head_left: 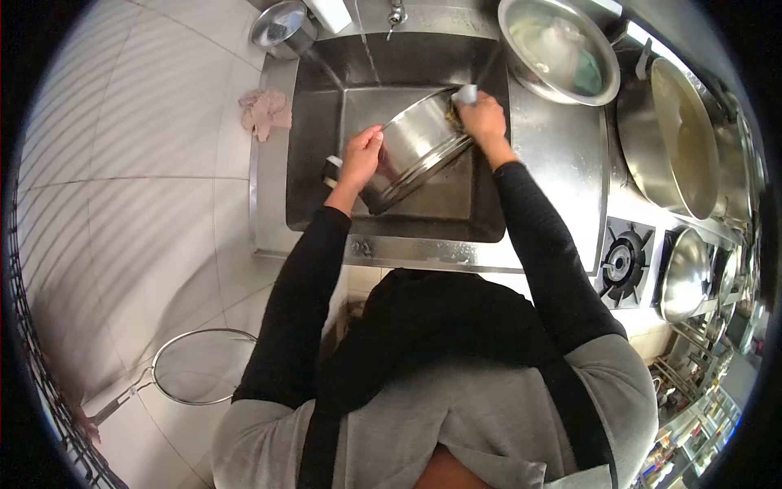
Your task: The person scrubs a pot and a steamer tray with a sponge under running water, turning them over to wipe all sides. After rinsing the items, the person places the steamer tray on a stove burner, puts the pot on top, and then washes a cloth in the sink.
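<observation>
A shiny steel pot [419,134] is tilted on its side over the sink [444,200]. My left hand [361,159] grips the pot's left side, thumb and fingers closed on it. At the pot's upper right, my right hand [485,121] is closed round a pale grey and yellowish sponge-like pad [466,95] held against the pot. What the pad is exactly is hard to make out. Beside my left wrist a black and white piece [331,169] sticks out, partly hidden by the wrist and pot.
Thin water runs near the tap [397,15]. A steel bowl [560,50] stands on the right counter, past it a large pot [668,138] and a gas burner [621,262]. A pink cloth [265,113] lies on the left rim; a strainer [204,332] is lower left.
</observation>
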Tool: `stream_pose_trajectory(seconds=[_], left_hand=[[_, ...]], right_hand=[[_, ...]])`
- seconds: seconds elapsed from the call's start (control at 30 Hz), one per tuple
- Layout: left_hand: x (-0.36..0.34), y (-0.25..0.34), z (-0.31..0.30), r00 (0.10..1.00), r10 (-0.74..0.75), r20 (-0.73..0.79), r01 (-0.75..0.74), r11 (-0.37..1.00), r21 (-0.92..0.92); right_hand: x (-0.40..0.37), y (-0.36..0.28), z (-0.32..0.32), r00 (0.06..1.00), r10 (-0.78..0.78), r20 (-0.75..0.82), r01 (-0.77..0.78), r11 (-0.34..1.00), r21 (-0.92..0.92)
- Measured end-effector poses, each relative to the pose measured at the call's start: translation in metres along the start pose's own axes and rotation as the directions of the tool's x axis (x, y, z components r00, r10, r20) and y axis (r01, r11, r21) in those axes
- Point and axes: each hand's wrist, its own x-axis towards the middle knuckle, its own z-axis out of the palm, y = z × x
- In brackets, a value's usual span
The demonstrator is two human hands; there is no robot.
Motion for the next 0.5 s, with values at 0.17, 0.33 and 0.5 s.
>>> stream_pose_trajectory(seconds=[0.17,0.33,0.5], left_hand=[[0.014,0.006,-0.014,0.982,-0.17,0.084,0.179,0.978,-0.11],[-0.017,-0.02,-0.053,0.974,0.209,-0.092,-0.126,0.828,0.547],[-0.025,-0.018,-0.039,0.962,0.051,-0.269,0.045,0.94,0.338]], right_hand=[[-0.079,-0.067,0.052,0.902,-0.352,0.252,0.411,0.877,-0.247],[0.043,0.016,-0.003,0.873,-0.388,0.296,0.424,0.903,-0.068],[0.015,-0.024,0.017,0.546,-0.816,0.19,0.834,0.507,-0.216]])
